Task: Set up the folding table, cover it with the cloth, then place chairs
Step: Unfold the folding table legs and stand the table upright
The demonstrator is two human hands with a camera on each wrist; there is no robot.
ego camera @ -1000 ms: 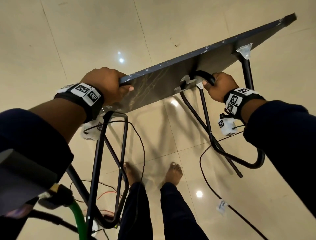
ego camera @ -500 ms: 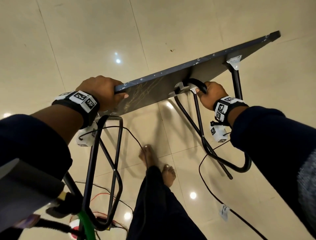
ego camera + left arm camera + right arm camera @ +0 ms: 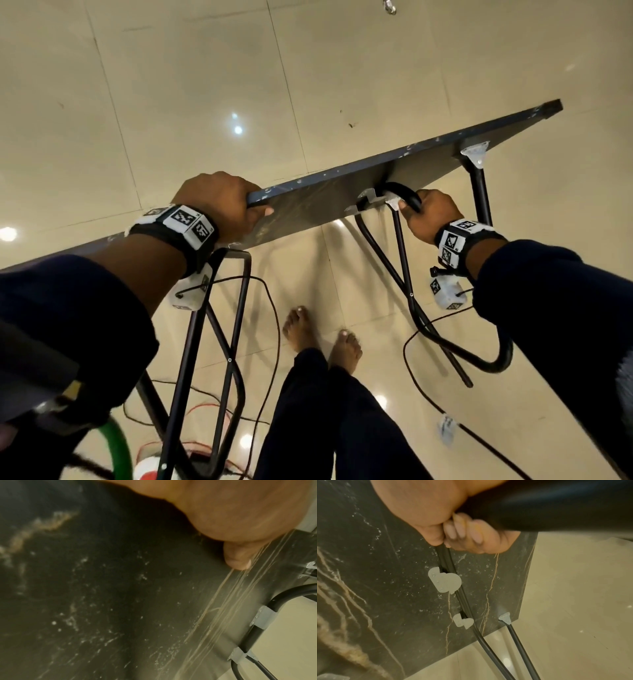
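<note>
The folding table top (image 3: 318, 205), a dark marble-patterned board, hangs tilted on edge above the floor, its underside (image 3: 120, 601) (image 3: 385, 588) facing me. My left hand (image 3: 222, 202) grips the board's upper edge, thumb (image 3: 238, 559) flat against the underside. My right hand (image 3: 424, 216) grips the black tubular leg frame (image 3: 400, 195) next to its grey brackets (image 3: 444, 582), fingers curled round the tube (image 3: 539, 507). The right leg loop (image 3: 493, 363) hangs down, unfolded. The left leg frame (image 3: 236, 325) also hangs below the board. No cloth or chairs are in view.
Glossy beige floor tiles (image 3: 205, 85) lie all around. My bare feet (image 3: 322, 332) stand directly under the table. Black cables (image 3: 428, 401) and red wires (image 3: 202, 411) trail across the floor near my feet. A green hoop (image 3: 120, 448) sits at lower left.
The table has shifted slightly with my hands; the grips are the same. My feet have stepped, moving from close together to side by side under the board.
</note>
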